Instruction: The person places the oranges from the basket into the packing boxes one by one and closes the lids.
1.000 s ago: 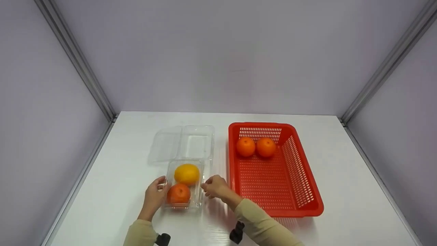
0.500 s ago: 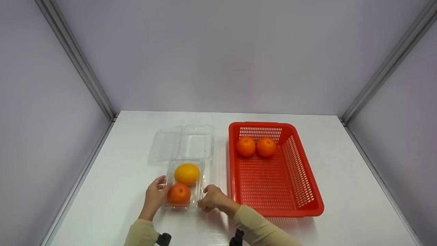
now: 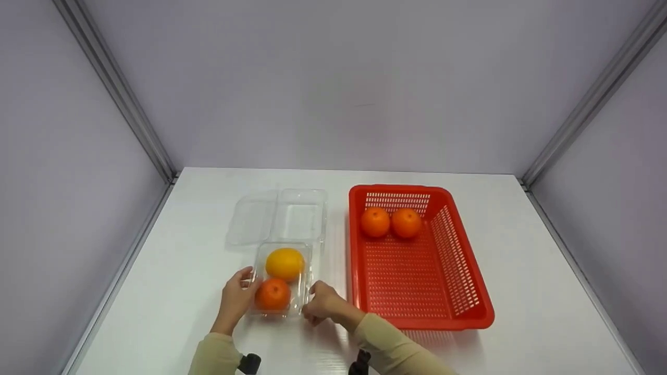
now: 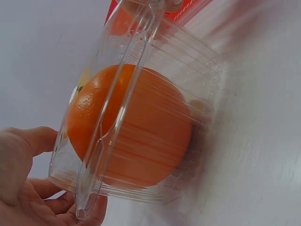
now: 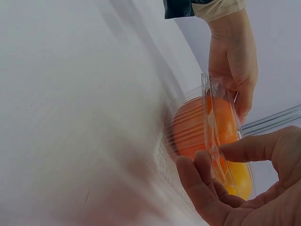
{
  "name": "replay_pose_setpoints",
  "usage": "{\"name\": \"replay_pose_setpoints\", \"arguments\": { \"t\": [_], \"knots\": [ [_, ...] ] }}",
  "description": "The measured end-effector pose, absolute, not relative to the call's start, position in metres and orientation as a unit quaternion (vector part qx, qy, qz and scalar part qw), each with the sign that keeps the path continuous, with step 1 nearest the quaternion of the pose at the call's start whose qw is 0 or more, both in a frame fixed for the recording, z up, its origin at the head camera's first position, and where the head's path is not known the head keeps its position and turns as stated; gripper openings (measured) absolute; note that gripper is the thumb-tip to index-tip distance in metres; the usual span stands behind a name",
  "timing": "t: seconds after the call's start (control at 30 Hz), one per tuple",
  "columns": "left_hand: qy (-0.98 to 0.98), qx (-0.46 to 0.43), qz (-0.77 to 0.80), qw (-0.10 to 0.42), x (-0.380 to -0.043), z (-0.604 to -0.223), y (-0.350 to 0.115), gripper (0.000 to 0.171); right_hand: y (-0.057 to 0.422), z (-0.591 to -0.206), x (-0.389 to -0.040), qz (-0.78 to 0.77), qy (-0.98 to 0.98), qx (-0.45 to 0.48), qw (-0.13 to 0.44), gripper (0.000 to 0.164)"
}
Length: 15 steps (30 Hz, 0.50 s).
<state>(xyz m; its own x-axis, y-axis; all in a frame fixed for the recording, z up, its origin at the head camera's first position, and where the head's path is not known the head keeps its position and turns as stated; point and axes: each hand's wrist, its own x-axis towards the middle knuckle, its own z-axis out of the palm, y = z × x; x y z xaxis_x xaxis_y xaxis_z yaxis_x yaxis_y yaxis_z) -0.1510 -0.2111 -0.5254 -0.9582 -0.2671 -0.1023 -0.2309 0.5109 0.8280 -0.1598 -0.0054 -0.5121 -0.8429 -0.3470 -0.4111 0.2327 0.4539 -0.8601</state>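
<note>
A clear plastic clamshell box (image 3: 299, 301) stands on the table with its lid down. Inside lie an orange (image 3: 273, 295) at the near end and a yellow fruit (image 3: 285, 264) behind it. My left hand (image 3: 236, 303) holds the box by its left side, thumb on the lid and fingers around the edge in the left wrist view. At the near right corner my right hand (image 3: 325, 303) pinches the rim; the right wrist view has the thumb and fingertips (image 5: 202, 159) meeting at the lid seam.
Behind the box an open, unfilled clear clamshell (image 3: 301, 221) lies with its lid (image 3: 251, 219) folded to the left. A red plastic basket (image 3: 406, 281) stands to the right, two oranges (image 3: 375, 222) at its far end. Pale walls (image 3: 333, 94) enclose the table.
My right hand has slid nearer along the box's right rim to the front corner, then stayed there. The left hand keeps its hold, and the box has not moved.
</note>
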Motion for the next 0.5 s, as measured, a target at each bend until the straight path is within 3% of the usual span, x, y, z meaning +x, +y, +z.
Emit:
{"name": "replay_pose_setpoints", "arguments": {
  "t": [0.5],
  "knots": [
    [-0.872, 0.144, -0.468, 0.005, -0.1502, -0.525, -0.2107, 0.048, -0.0056, -0.5131, -0.158, -0.522, 0.81, -0.048, 0.263, 0.031]
  ]
}}
